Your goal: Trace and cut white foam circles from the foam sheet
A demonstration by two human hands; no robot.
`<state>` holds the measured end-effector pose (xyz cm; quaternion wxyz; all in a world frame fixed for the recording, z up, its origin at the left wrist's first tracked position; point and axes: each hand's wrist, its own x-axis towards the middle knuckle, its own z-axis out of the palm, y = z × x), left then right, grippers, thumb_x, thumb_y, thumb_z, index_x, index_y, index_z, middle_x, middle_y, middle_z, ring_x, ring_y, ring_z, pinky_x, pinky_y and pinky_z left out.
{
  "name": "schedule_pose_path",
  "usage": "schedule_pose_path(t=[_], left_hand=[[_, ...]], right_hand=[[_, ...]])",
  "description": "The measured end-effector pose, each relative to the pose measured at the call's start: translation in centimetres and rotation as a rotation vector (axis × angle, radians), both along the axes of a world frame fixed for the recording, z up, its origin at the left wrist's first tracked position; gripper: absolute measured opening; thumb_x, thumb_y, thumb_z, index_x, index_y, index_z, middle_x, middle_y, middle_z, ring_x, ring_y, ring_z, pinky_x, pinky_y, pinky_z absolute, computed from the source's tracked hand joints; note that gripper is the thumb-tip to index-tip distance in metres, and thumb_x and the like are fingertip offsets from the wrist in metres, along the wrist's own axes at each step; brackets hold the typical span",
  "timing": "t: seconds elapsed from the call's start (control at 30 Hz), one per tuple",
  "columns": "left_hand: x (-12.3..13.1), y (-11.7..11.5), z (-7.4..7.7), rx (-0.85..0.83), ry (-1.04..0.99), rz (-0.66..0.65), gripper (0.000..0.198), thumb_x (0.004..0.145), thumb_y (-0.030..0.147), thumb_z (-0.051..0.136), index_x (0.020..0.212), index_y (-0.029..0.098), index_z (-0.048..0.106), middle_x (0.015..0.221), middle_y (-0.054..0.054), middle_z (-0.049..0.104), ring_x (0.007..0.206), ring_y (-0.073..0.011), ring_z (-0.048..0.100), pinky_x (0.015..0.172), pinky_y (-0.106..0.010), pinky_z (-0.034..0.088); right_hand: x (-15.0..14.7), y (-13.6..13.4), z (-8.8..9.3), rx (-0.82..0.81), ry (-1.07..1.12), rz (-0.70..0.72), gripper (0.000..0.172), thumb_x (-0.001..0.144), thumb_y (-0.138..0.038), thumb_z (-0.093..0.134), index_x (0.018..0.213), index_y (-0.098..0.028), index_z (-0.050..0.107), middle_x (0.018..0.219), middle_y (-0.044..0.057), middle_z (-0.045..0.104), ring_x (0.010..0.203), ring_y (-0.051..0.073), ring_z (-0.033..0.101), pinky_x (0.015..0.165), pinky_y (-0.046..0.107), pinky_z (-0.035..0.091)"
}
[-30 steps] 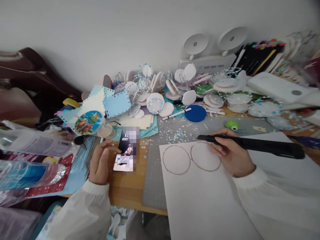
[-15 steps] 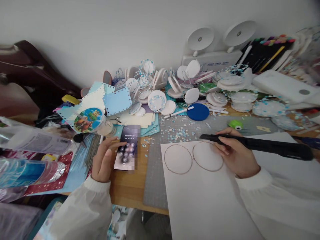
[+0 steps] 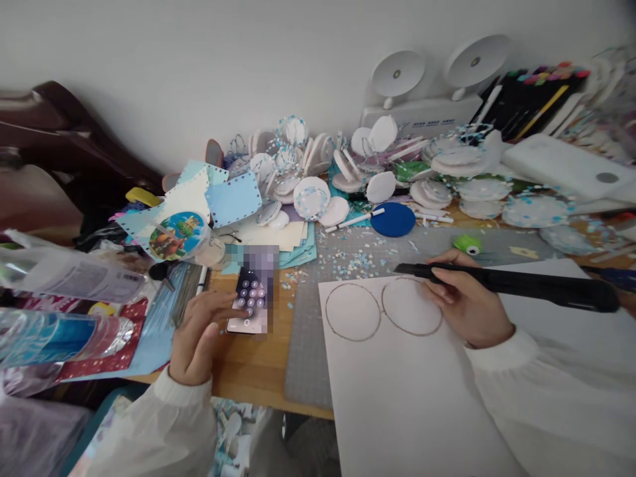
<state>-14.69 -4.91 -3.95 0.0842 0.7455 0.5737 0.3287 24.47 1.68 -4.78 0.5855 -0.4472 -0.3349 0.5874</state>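
Observation:
My left hand (image 3: pixel 201 334) rests on the wooden desk with its fingers stretched out, one fingertip touching the keypad screen of a phone (image 3: pixel 252 301) that lies flat. My right hand (image 3: pixel 467 305) is closed round a long black tool (image 3: pixel 517 283), which it holds level over a white sheet (image 3: pixel 397 391). Two drawn circles (image 3: pixel 382 308) sit side by side on that sheet, right under the tool's tip. Both arms wear white sleeves.
A grey cutting mat (image 3: pixel 308 344) lies under the sheet. Behind it are piles of white round discs (image 3: pixel 313 195), blue punched cards (image 3: pixel 231 199), a blue disc (image 3: pixel 392 220), a green punch (image 3: pixel 467 246) and paper confetti. Plastic bags (image 3: pixel 64 311) crowd the left; a marker case (image 3: pixel 527 99) stands back right.
The phone screen went from a picture to a number keypad. My left hand slid lower and its fingers now reach onto the keypad. The right hand and tool barely moved.

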Motion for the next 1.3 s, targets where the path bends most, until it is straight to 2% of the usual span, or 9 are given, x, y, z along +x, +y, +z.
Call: schedule_pose_path(t=[0.1, 0.3, 0.43, 0.57, 0.77, 0.83, 1.1, 1.17, 1.3], left_hand=[[-0.2, 0.1, 0.1, 0.037, -0.027, -0.122, 0.037, 0.094, 0.034, 0.03, 0.12, 0.021, 0.053, 0.093, -0.006, 0.073, 0.107, -0.027, 0.059, 0.102, -0.048, 0.034], [0.1, 0.6, 0.5, 0.041, -0.009, -0.118, 0.037, 0.094, 0.033, 0.03, 0.119, 0.021, 0.054, 0.091, -0.006, 0.074, 0.104, -0.0257, 0.06, 0.105, -0.049, 0.031], [1.1, 1.3, 0.6, 0.072, -0.012, -0.134, 0.038, 0.094, 0.032, 0.03, 0.122, 0.023, 0.053, 0.101, -0.006, 0.073, 0.109, -0.0259, 0.057, 0.104, -0.047, 0.031], [1.7, 2.1, 0.5, 0.009, 0.052, -0.142, 0.04, 0.093, 0.037, 0.032, 0.124, 0.021, 0.051, 0.107, -0.006, 0.072, 0.112, -0.0273, 0.056, 0.103, -0.047, 0.032], [1.5, 2.7, 0.4, -0.025, 0.056, 0.005, 0.042, 0.094, 0.04, 0.03, 0.122, 0.018, 0.052, 0.111, -0.009, 0.07, 0.115, -0.028, 0.054, 0.102, -0.048, 0.032], [1.4, 2.7, 0.4, -0.037, 0.055, 0.013, 0.041, 0.094, 0.04, 0.03, 0.122, 0.018, 0.051, 0.111, -0.008, 0.07, 0.115, -0.028, 0.054, 0.101, -0.047, 0.032], [1.4, 2.6, 0.8, 0.002, 0.125, -0.185, 0.039, 0.091, 0.035, 0.036, 0.124, 0.022, 0.051, 0.109, -0.006, 0.07, 0.116, -0.0284, 0.055, 0.105, -0.049, 0.031], [1.8, 2.6, 1.0, 0.056, 0.101, -0.143, 0.035, 0.09, 0.032, 0.041, 0.121, 0.023, 0.054, 0.11, -0.007, 0.069, 0.113, -0.0273, 0.057, 0.102, -0.048, 0.037], [2.1, 2.7, 0.9, 0.23, 0.023, 0.025, 0.029, 0.082, 0.022, 0.061, 0.111, 0.022, 0.059, 0.111, -0.008, 0.064, 0.107, -0.0244, 0.06, 0.096, -0.044, 0.046]], right_hand=[[0.0, 0.0, 0.0, 0.005, -0.001, 0.001, 0.014, 0.065, -0.025, 0.073, 0.069, -0.025, 0.06, 0.045, -0.007, 0.034, 0.043, 0.008, 0.026, 0.042, 0.026, 0.017], [0.1, 0.0, -0.1, 0.007, -0.006, 0.0, 0.013, 0.066, -0.024, 0.072, 0.07, -0.025, 0.06, 0.046, -0.006, 0.035, 0.043, 0.008, 0.027, 0.042, 0.026, 0.018], [0.0, 0.0, -0.1, 0.005, 0.004, -0.008, 0.013, 0.066, -0.023, 0.072, 0.07, -0.025, 0.06, 0.046, -0.006, 0.034, 0.043, 0.008, 0.027, 0.042, 0.026, 0.018], [0.0, 0.0, -0.3, 0.015, 0.006, -0.012, 0.012, 0.066, -0.023, 0.072, 0.069, -0.025, 0.061, 0.048, -0.006, 0.034, 0.043, 0.007, 0.027, 0.042, 0.026, 0.018], [0.1, 0.0, -0.4, 0.009, 0.0, -0.005, 0.014, 0.067, -0.025, 0.073, 0.072, -0.024, 0.059, 0.049, -0.006, 0.035, 0.044, 0.008, 0.028, 0.042, 0.025, 0.02], [0.2, 0.0, -0.5, 0.014, 0.002, -0.003, 0.014, 0.067, -0.025, 0.073, 0.071, -0.024, 0.059, 0.048, -0.006, 0.034, 0.043, 0.007, 0.028, 0.042, 0.025, 0.02], [0.1, 0.0, -0.5, -0.011, 0.039, -0.009, 0.011, 0.065, -0.021, 0.071, 0.07, -0.023, 0.062, 0.048, -0.006, 0.036, 0.044, 0.008, 0.027, 0.043, 0.025, 0.018], [0.1, 0.0, -0.4, -0.016, 0.044, -0.012, 0.011, 0.065, -0.02, 0.071, 0.07, -0.023, 0.061, 0.047, -0.006, 0.036, 0.044, 0.008, 0.028, 0.043, 0.025, 0.018], [0.0, 0.1, -0.3, -0.025, 0.055, -0.021, 0.012, 0.064, -0.019, 0.071, 0.07, -0.023, 0.061, 0.048, -0.005, 0.038, 0.044, 0.007, 0.029, 0.043, 0.025, 0.018]])
